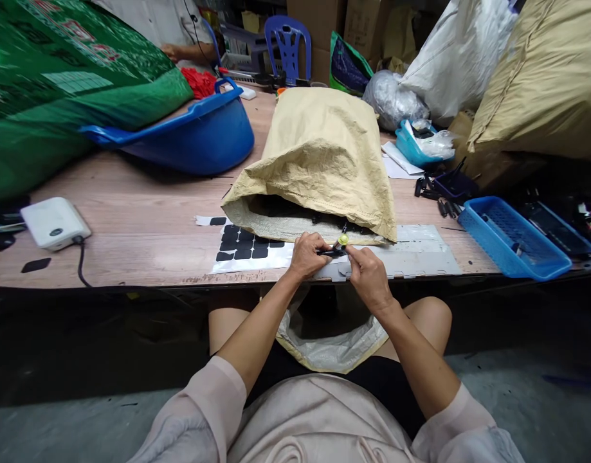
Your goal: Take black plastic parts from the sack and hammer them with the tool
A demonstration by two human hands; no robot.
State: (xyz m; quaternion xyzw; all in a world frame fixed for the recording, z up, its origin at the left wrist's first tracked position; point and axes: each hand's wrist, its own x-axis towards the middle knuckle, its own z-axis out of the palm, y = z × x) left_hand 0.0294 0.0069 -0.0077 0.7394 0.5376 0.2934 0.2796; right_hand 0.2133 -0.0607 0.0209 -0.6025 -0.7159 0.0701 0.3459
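Observation:
My left hand (305, 256) is closed on a slim black part (332, 253) at the table's front edge. Thumb and fingers of my right hand (370, 278) pinch the other end of it. A small yellow-green round piece (343, 239) sits at the black part, between my hands; what exactly it is I cannot make out. Just behind lies a tan woven sack (328, 128), its mouth facing me, with dark pieces inside. Left of my hands is a white sheet with black rounded-square stickers (244, 244). A second open sack (336, 360) hangs between my knees.
A blue basin (189, 138) and a large green sack (58, 83) stand at the left, near a white box with a cable (55, 223). A blue basket (514, 238) and black parts lie at the right. Another person's hand (172, 53) shows at the back.

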